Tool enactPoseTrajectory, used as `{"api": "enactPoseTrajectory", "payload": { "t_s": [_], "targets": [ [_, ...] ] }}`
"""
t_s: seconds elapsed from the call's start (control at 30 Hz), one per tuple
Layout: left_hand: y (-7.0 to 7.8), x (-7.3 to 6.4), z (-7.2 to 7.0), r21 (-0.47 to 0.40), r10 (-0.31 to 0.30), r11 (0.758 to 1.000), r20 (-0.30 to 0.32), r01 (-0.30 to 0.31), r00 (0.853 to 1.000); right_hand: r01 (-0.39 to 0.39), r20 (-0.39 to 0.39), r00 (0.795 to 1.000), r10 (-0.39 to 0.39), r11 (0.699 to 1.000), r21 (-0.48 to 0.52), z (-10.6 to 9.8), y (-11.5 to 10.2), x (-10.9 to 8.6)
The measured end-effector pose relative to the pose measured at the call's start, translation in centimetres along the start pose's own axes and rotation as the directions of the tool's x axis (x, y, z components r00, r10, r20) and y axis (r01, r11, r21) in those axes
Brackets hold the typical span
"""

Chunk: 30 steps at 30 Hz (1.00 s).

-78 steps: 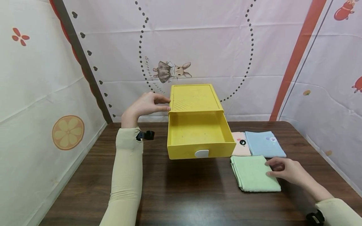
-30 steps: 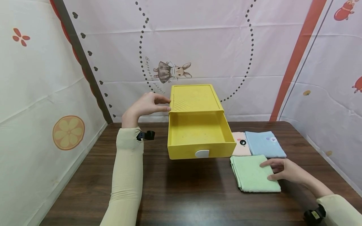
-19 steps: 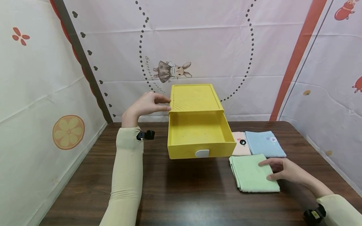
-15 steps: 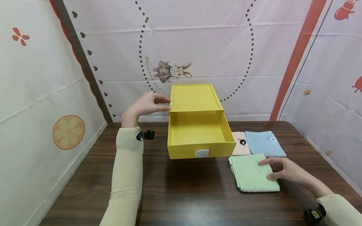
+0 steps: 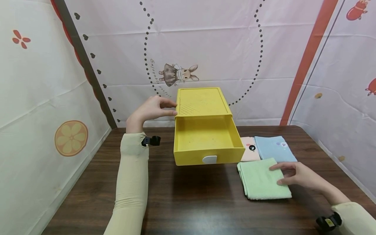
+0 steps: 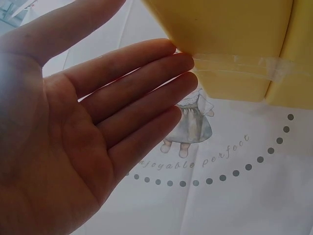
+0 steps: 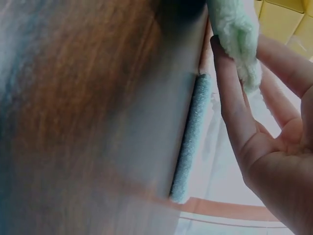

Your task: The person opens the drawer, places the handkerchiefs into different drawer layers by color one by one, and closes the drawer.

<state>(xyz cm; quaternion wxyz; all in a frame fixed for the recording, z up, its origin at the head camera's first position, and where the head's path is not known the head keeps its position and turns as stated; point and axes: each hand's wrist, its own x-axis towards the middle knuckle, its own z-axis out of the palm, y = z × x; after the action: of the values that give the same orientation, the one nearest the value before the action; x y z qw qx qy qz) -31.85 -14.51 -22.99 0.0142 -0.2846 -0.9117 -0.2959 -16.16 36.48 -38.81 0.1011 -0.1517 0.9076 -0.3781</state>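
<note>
My left hand (image 5: 151, 108) touches the left side of a yellow drawer box (image 5: 202, 101) with its fingertips. In the left wrist view its fingers are straight, against the box's edge. The drawer (image 5: 188, 158) is pulled out towards me, with nothing inside and a white handle (image 5: 210, 159) on its front. At the right, my right hand (image 5: 304, 176) pinches the right edge of a folded green towel (image 5: 259, 181). The right wrist view shows that towel's edge (image 7: 239, 44) between the fingers and thumb.
Behind the green towel lie a folded blue towel (image 5: 273, 148) and a pink one (image 5: 249, 151) with a printed face, partly hidden by the drawer. Printed cloth (image 5: 223, 58) hangs around the brown wooden table (image 5: 164, 202).
My right index finger has moved further onto the green towel, and the towel has shifted slightly left and away from me. The left hand and yellow box stay put.
</note>
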Motion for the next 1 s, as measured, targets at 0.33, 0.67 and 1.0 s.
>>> {"api": "enactPoseTrajectory", "payload": {
  "t_s": [0.33,0.67,1.0],
  "targets": [
    [0.1,0.0,0.0,0.012,0.008,1.000,-0.001,-0.008,1.000,0.037,0.017,0.999,-0.037,0.999,0.014,-0.6,-0.7,-0.3],
    [0.1,0.0,0.0,0.005,0.009,1.000,0.003,-0.009,1.000,0.060,-0.006,0.998,-0.060,0.997,0.042,-1.0,-1.2,-0.5],
    [0.0,0.0,0.0,0.007,0.012,1.000,0.001,-0.012,1.000,0.084,-0.022,0.996,-0.082,0.994,0.076,-1.8,-2.4,-0.7]
  ]
}}
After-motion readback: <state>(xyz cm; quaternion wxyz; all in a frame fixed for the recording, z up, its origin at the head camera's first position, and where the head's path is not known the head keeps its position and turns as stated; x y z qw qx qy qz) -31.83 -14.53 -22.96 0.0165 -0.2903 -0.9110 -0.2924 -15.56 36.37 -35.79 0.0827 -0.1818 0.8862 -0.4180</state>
